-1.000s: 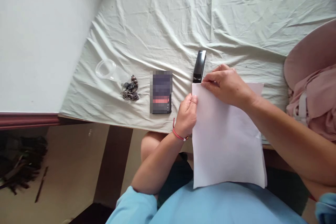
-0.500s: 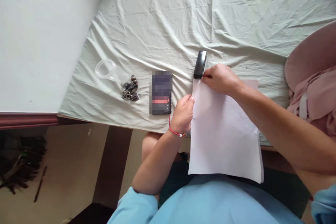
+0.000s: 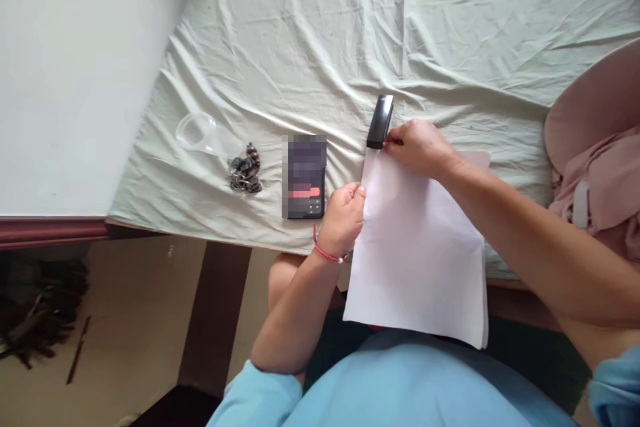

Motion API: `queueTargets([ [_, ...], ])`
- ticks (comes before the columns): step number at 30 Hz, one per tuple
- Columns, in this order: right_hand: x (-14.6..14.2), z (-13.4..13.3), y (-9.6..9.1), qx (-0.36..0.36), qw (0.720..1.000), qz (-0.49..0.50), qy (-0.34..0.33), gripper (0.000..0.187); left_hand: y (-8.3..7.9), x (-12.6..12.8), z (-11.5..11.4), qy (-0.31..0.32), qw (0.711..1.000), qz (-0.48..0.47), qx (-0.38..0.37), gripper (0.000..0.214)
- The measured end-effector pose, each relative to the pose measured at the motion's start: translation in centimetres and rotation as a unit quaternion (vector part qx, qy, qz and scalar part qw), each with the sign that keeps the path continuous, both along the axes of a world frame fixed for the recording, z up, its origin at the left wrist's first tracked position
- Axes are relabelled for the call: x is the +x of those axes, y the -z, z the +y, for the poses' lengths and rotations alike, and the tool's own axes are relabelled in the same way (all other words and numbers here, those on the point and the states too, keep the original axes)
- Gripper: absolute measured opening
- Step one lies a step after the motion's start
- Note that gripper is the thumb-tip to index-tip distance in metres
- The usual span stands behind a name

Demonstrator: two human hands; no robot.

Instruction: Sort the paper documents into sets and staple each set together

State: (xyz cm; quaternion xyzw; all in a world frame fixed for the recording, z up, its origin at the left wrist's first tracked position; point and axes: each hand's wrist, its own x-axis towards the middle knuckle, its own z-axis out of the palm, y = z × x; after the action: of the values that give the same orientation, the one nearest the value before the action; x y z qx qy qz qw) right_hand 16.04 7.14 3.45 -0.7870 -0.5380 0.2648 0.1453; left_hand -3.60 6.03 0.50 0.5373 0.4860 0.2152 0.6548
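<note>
White sheets of paper [image 3: 420, 260] lie in a thin stack, reaching from the table over its front edge towards my body. My left hand [image 3: 344, 217], with a red string bracelet at the wrist, is closed on the left edge of the stack, thumb on top. A black stapler [image 3: 381, 121] lies at the stack's top left corner, its near end over the paper's edge. My right hand [image 3: 417, 147] is closed in a pinch at the paper's top edge, right beside the stapler. Its fingertips are partly hidden, and I cannot tell whether they also touch the stapler.
A phone [image 3: 306, 177] with a blurred screen lies left of the paper. Farther left are a bunch of keys [image 3: 246, 170] and a clear plastic lid or cup [image 3: 196, 132]. Pink bags [image 3: 595, 140] stand at the right on the pale green cloth [image 3: 320, 33].
The lower end of the paper has swung to the left, with my left hand shifting slightly left. The stapler tilts a little more, and my right hand stays beside it.
</note>
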Motion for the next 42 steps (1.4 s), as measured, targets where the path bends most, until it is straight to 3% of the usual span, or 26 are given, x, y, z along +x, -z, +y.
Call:
queueTargets([
  [7, -0.3, 0.3, 0.6, 0.158, 0.984, -0.043, 0.066, 0.03, 0.1, -0.1, 0.4, 0.007, 0.999, -0.016, -0.03, 0.027],
  [11, -0.3, 1.4, 1.1, 0.218, 0.974, -0.06, 0.019, 0.047, -0.4, -0.1, 0.4, -0.005, 0.998, -0.006, -0.068, 0.025],
  [17, 0.1, 3.0, 1.7, 0.113, 0.986, -0.023, -0.121, 0.055, -0.6, 0.0, 0.3, -0.014, 0.997, -0.003, -0.074, 0.027],
  [21, 1.2, 2.6, 1.5, 0.092, 0.982, -0.018, -0.166, 0.055, -0.3, -0.1, 0.3, -0.009, 0.997, -0.014, -0.071, 0.028],
  [33, 2.2, 1.1, 0.5, 0.05, 0.977, -0.015, -0.205, 0.054, -1.7, -0.6, -0.7, 0.076, 0.994, 0.081, 0.004, 0.032],
  [42, 2.0, 0.1, 1.7, 0.072, 0.975, -0.001, -0.21, 0.056, -1.3, -0.7, -0.8, 0.068, 0.996, 0.061, 0.009, 0.034],
])
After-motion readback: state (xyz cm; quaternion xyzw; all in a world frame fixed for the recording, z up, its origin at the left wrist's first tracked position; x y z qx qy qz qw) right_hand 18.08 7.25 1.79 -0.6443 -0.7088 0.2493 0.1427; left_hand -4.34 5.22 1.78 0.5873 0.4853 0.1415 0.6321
